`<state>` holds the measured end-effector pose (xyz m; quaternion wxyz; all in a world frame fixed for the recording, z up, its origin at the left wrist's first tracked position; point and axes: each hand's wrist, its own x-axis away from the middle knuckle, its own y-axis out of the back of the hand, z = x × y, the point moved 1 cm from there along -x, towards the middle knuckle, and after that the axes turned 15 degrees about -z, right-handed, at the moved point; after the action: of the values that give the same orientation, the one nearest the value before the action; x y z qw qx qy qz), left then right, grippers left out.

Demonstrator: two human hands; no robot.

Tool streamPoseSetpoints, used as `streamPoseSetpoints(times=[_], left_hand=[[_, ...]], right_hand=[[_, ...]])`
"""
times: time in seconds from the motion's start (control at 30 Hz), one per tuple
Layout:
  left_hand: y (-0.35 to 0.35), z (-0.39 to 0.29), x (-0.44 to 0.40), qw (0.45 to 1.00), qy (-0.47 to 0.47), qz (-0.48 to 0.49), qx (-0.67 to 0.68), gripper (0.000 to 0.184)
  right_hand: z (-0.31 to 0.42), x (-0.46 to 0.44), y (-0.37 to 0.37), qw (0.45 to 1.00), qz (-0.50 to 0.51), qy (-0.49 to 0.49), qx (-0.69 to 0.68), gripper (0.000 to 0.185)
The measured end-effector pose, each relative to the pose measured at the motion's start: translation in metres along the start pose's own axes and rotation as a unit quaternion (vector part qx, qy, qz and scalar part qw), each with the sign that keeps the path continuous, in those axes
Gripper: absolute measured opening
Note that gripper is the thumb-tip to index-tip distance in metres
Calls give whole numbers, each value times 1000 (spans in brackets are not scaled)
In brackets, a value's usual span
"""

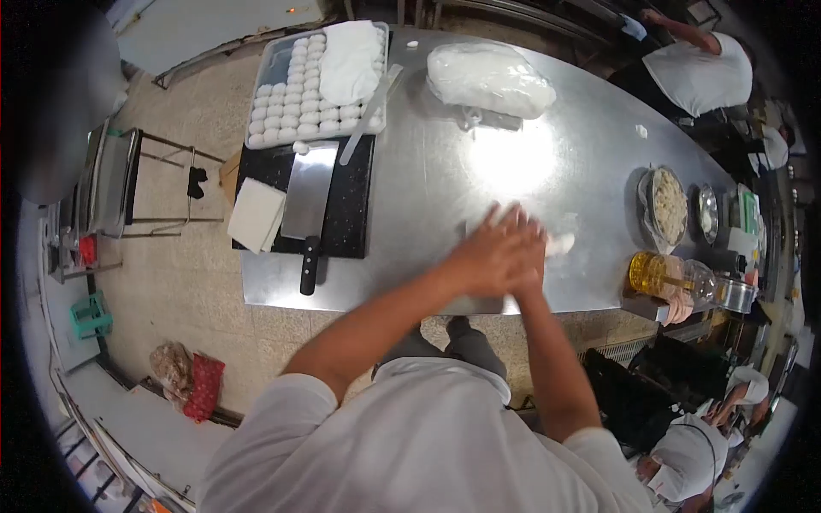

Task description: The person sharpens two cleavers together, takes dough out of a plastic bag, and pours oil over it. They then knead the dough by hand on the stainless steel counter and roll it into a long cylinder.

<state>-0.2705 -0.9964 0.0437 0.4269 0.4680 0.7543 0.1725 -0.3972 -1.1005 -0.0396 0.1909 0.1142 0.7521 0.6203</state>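
Left hand (pixel 483 258) and right hand (pixel 525 256) overlap, apparently pressing or rolling white dough (pixel 561 245), visible to their right on the near side of the steel table (pixel 419 205). Grip cannot be determined; further rolling calls for even pressure.

Wide, round-edged view from the wearer's head, facing forward and down: white shirt (pixel 428 436) close at six o'clock, steel table (pixel 419 205) reaching toward twelve.
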Motion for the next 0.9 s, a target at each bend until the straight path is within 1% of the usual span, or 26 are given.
streamPoseSetpoints(times=[0.03,0.07,0.1,0.13,0.2,0.23,0.27,0.3,0.37,0.4,0.43,0.47,0.5,0.53,0.57,0.6,0.67,0.7,0.73,0.77,0.83,0.87,0.9], left_hand=[[-17,-18,12,999,17,-9,51,62],[-42,-28,30,997,18,2,80,61],[-61,-43,53,997,42,54,48,60],[-70,-49,71,992,4,125,-30,62],[-76,-48,87,992,69,67,86,63],[-80,-42,76,992,70,70,84,63],[-83,-32,58,995,69,56,42,63],[-86,-17,37,997,68,38,-3,63],[-89,15,-11,991,72,53,-101,65],[-99,37,-36,978,86,51,-184,64],[-104,52,-64,959,139,13,-246,62],[-94,63,-95,955,240,-24,-174,62],[-92,78,-115,955,244,-92,-140,61],[-95,93,-122,965,197,-116,-129,55],[-92,94,-124,973,158,-102,-131,52],[-87,93,-119,980,122,-84,-131,49],[-88,56,-81,978,151,-40,-139,49],[-88,29,-59,970,181,-20,-163,53],[-91,-4,-29,960,212,3,-184,57],[-98,-35,4,955,231,-2,-186,59],[-104,-95,52,948,262,4,-181,65],[-103,-112,59,947,274,19,-169,67],[-106,-117,57,943,281,15,-175,68]], right_hand=[[16,23,58,989,-66,-36,-130,75],[17,73,44,975,-92,-40,-197,74],[25,98,57,980,-6,-66,-186,74],[31,110,67,978,79,-92,-172,73],[23,113,47,976,74,-87,-183,71],[20,114,38,973,83,-84,-199,70],[10,103,31,972,84,-82,-204,70],[-7,79,16,977,46,-70,-197,70],[-41,18,-5,980,-14,-59,-188,69],[-58,-20,-6,980,-35,-60,-188,69],[-69,-57,0,985,-41,-50,-159,69],[-77,-83,8,990,-44,-41,-130,70],[-82,-104,10,984,-49,-64,-161,69],[-87,-119,13,976,-64,-89,-190,68],[-89,-114,8,974,-72,-93,-195,68],[-86,-104,-1,977,-88,-67,-183,68],[-79,-63,-7,981,-85,-10,-175,67],[-75,-34,-3,981,-76,25,-177,66],[-69,2,-2,966,-83,24,-244,66],[-66,38,3,946,-90,23,-309,65],[-72,99,38,939,-61,49,-334,65],[-81,121,51,926,-48,54,-372,64],[-91,139,54,893,-34,21,-448,62]])
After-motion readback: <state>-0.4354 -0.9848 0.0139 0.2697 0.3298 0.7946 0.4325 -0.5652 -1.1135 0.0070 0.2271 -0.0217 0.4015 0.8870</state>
